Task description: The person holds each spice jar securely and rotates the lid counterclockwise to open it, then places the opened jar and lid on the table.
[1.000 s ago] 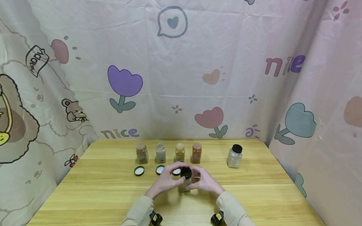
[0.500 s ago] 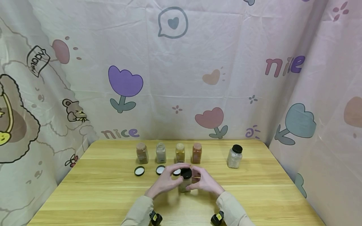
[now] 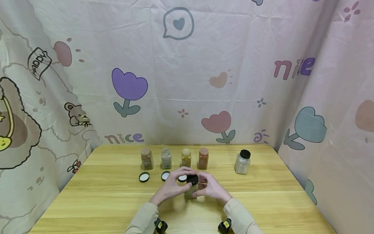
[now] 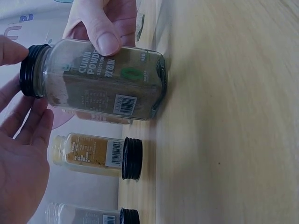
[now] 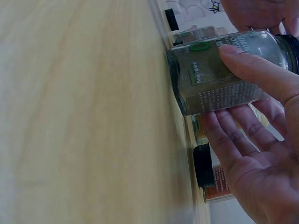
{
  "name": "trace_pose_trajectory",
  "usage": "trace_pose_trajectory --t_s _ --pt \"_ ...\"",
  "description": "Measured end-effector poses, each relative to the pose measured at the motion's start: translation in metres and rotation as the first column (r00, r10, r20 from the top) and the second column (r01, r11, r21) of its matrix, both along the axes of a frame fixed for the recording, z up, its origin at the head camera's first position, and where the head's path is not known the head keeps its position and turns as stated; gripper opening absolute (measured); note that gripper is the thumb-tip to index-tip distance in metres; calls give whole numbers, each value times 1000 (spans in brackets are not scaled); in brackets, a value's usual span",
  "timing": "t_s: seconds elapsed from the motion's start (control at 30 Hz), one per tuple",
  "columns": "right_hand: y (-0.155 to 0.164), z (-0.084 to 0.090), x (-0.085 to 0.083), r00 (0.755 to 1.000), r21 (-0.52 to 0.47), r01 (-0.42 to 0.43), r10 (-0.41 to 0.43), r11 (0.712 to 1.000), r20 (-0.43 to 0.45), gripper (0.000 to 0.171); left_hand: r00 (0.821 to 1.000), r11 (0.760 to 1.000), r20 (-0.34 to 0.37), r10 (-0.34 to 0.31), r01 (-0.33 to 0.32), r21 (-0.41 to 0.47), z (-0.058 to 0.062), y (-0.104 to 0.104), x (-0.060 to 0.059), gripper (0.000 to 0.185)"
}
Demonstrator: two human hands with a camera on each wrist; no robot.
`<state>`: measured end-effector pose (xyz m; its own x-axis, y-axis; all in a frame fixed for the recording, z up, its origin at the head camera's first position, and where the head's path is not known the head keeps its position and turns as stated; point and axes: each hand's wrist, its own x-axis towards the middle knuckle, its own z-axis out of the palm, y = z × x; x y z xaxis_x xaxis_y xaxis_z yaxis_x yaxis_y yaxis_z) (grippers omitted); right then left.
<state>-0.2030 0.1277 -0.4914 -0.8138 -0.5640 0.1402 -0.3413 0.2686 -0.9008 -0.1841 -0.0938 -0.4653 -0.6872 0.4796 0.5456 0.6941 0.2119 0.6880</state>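
Observation:
A glass jar of brownish cumin powder (image 3: 191, 191) with a black cap (image 3: 192, 179) stands on the wooden table (image 3: 102, 195) between both hands. My left hand (image 3: 173, 186) curls over the jar from the left, and its fingertips (image 4: 10, 51) touch the cap (image 4: 30, 70). My right hand (image 3: 211, 188) grips the jar's body (image 5: 219, 81), with the thumb (image 5: 250, 70) across the label and the other fingers (image 5: 233, 135) behind it. The right thumb (image 4: 100, 32) also shows on the jar (image 4: 103, 84) in the left wrist view.
Behind the hands, several uncapped spice jars stand in a row, from brown (image 3: 146, 159) to red (image 3: 203, 158). Loose lids (image 3: 143, 176) (image 3: 165, 175) lie in front of them. A capped jar (image 3: 243, 161) stands apart at the right. Printed cloth walls surround the table.

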Motion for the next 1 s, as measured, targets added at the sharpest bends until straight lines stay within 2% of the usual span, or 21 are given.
trace_pose_trajectory --t_s 0.17,0.43,0.63,1.0 --pt "0 1 0 1000 12 3 -3 1000 1 48 1000 1000 10 9 -9 -16 1 -1 1 35" --pt "0 1 1 1000 -1 11 -11 1000 6 49 999 999 48 -7 9 -43 2 -1 3 55" --pt "0 0 0 1000 -10 -7 6 1000 -13 49 999 999 43 -8 10 -34 2 -1 3 48" --pt "0 -2 -1 1000 -9 -14 14 1000 -7 49 1000 1000 2 -7 7 -10 -4 -1 -2 42"
